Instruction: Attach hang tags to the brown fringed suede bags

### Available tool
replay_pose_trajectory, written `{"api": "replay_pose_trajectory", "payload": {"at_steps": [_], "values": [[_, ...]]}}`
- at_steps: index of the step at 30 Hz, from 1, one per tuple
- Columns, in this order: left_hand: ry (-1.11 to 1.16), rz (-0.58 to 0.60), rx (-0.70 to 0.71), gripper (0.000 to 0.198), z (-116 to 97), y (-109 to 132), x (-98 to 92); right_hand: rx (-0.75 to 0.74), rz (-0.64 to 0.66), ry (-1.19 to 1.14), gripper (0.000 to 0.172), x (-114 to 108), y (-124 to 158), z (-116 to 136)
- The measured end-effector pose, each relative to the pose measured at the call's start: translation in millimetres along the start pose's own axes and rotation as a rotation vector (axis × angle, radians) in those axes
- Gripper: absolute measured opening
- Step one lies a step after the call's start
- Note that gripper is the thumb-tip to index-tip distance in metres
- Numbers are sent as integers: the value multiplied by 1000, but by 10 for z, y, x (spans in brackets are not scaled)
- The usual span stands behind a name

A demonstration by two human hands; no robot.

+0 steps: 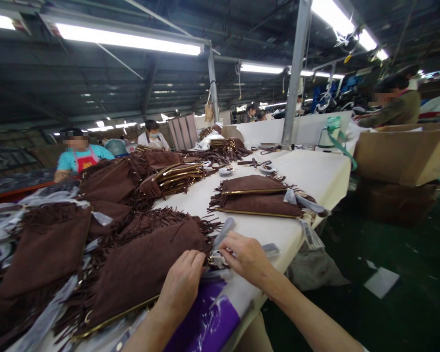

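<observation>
A brown fringed bag [143, 266] with a gold zipper lies in front of me on the white table. My left hand [183, 276] is closed on the bag's near right corner, thumb hidden. Just to its right, my right hand [245, 254] pinches a plastic-wrapped strap end [217, 259] beside the bag's metal ring. Clear plastic wrap [225, 230] sticks up behind the right fingers. Under my left hand shows a purple sheet [209, 318] at the table edge.
Two stacked fringed bags [256, 195] lie ahead to the right. More brown bags [44, 249] pile up on the left. Scissors [254, 163] rest farther back. A cardboard box [399, 154] stands right of the table [326, 171]. Several people work around, one in a turquoise shirt [68, 161].
</observation>
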State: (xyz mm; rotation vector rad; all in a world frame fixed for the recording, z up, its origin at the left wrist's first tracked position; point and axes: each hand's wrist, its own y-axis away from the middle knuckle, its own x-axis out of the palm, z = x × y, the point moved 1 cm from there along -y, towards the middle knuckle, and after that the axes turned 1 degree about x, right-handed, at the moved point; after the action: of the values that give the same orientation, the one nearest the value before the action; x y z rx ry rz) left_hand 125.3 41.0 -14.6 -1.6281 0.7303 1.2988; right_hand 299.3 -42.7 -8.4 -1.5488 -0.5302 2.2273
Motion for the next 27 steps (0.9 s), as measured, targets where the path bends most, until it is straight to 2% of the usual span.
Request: {"api": "replay_pose_trajectory", "payload": {"at_steps": [6, 14, 21, 27], "values": [[13, 11, -30, 18, -10, 7, -11, -40, 33, 40, 11, 34, -25, 5], [60, 6, -49, 15, 10, -34, 0, -123, 100, -34, 11, 57, -105, -74], [126, -80, 7, 25, 95, -30, 27, -181, 134, -92, 5, 176, -194, -89], [299, -105, 74, 25, 163, -85, -22, -147, 90, -88, 4, 258, -148, -5]]}}
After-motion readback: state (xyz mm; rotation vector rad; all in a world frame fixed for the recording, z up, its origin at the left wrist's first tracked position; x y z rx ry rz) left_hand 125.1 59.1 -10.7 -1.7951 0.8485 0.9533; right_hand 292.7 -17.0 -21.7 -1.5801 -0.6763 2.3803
